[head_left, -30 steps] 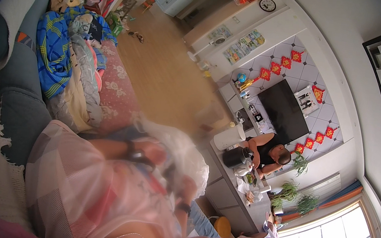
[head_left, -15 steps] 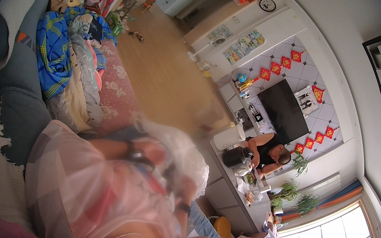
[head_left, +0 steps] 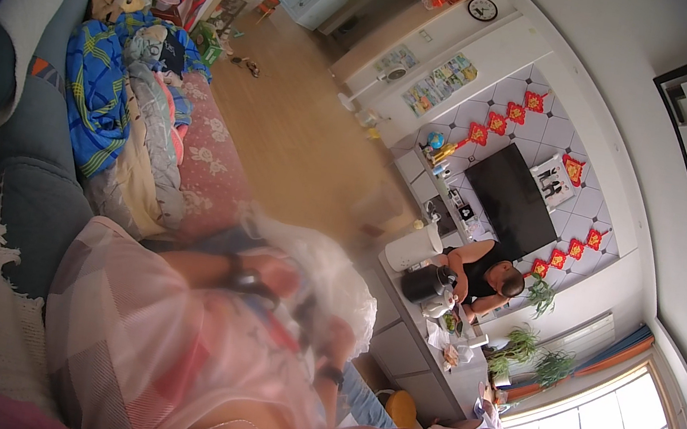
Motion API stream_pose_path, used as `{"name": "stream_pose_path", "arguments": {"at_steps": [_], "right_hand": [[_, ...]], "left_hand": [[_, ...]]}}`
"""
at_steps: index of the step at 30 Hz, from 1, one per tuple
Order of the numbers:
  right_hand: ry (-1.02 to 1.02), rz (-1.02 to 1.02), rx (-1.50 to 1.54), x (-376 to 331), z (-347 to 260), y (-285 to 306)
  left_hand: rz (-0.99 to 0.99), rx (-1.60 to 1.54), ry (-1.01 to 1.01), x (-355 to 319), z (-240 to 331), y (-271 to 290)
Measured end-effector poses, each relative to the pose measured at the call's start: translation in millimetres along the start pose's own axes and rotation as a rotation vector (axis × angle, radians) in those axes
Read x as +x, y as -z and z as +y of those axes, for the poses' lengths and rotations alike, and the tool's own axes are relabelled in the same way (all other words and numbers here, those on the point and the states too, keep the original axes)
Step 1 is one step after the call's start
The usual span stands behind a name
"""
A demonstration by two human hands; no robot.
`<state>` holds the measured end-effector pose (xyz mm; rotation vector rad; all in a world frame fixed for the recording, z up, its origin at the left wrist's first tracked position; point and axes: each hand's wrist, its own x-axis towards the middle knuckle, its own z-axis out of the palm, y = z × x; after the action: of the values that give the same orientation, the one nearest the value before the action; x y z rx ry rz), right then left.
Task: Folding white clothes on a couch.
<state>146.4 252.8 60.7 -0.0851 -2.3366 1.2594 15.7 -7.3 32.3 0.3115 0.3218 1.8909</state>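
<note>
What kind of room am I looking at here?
Most likely a home living room: a sofa piled with clothes and blankets, a flat television on a tiled wall, and a wooden floor. Another person sits at a table.

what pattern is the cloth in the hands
Pale checks in pink, grey and white on the cloth; head view, though blurred.
</note>
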Motion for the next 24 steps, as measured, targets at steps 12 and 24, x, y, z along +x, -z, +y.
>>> {"name": "stream_pose_path", "arguments": {"at_steps": [12, 24], "right_hand": [[0.010, 0.012, 0.041, -1, 3, -1], [0.115, 0.015, -0.073, 0, 8, -1]], "left_hand": [[-0.230, -0.016, 0.099, 3, 5, 3], [0.033, 0.069, -0.035, 0, -2, -1]]}}
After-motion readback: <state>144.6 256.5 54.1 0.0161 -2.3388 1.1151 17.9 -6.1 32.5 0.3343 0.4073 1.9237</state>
